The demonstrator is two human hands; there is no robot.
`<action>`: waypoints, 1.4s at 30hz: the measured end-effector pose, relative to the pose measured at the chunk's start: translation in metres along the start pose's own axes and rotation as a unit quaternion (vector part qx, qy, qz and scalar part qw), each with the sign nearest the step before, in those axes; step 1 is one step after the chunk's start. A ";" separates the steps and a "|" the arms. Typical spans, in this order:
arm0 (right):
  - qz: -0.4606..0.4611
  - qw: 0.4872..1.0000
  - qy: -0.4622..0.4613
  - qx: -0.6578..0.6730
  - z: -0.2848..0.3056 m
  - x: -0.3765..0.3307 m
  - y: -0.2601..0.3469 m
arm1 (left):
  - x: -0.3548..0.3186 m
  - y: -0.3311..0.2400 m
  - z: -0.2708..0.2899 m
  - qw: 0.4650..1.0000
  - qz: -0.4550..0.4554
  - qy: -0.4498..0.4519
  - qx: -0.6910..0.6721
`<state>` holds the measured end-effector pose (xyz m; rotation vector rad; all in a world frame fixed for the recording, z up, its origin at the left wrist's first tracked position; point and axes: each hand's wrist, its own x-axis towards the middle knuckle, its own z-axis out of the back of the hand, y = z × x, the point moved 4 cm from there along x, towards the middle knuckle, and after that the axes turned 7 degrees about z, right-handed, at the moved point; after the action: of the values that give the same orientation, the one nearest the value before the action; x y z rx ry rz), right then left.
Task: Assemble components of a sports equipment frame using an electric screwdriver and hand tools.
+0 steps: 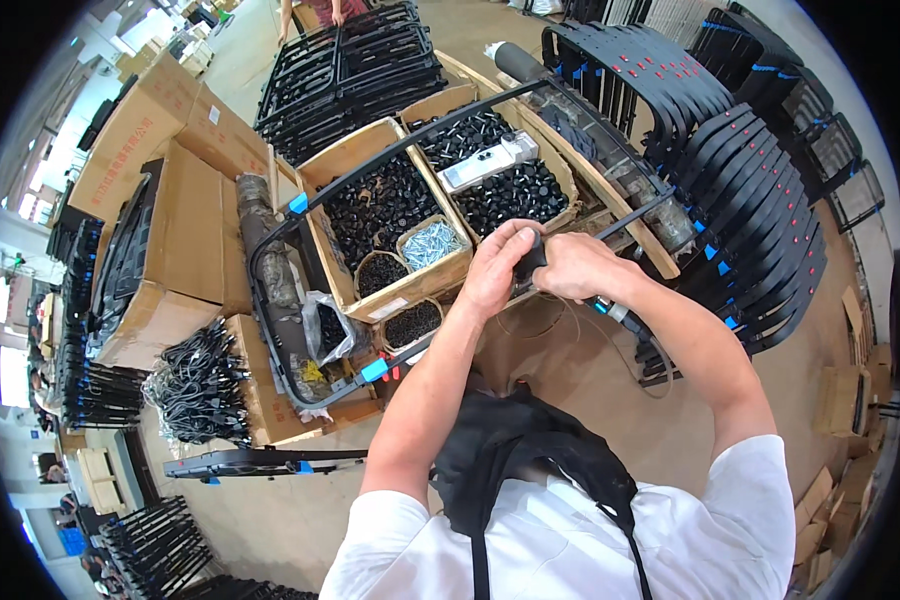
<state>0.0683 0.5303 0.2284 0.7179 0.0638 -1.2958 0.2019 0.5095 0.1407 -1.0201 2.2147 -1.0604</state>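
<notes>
My left hand is closed around a small black plastic part at the near bar of a black tubular frame. Right beside it, my right hand is closed with its knuckles up against that part; what its fingers hold is hidden. Below my right wrist shows a small silver and blue-green tool end, with a thin hose hanging near it; whether I grip it is unclear. The frame, with blue tape on its tube, lies tilted across cardboard bins of parts.
One bin holds black caps, a pile of silver screws and small black pieces. A white and grey box sits on another bin of caps. Stacked black frames stand at right, cables at left. Someone's hand appears at the back.
</notes>
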 end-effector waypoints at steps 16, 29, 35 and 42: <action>0.010 0.999 0.045 0.008 -0.022 0.008 -0.013 | -0.012 0.017 -0.004 0.999 -0.017 -0.032 0.013; 0.024 0.999 0.020 0.008 -0.003 0.018 -0.013 | -0.001 -0.004 -0.011 0.996 -0.070 -0.053 -0.027; 0.059 0.976 0.052 0.203 0.041 0.018 0.085 | -0.039 -0.102 0.025 0.942 -0.255 -0.172 0.136; 0.182 0.982 -0.009 -0.050 -0.040 0.110 0.153 | -0.108 -0.058 0.197 0.934 0.063 -0.336 0.103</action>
<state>0.2512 0.4710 0.2186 0.5988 -0.0182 -0.9413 0.4247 0.4814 0.0825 -0.9505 1.5540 -0.7199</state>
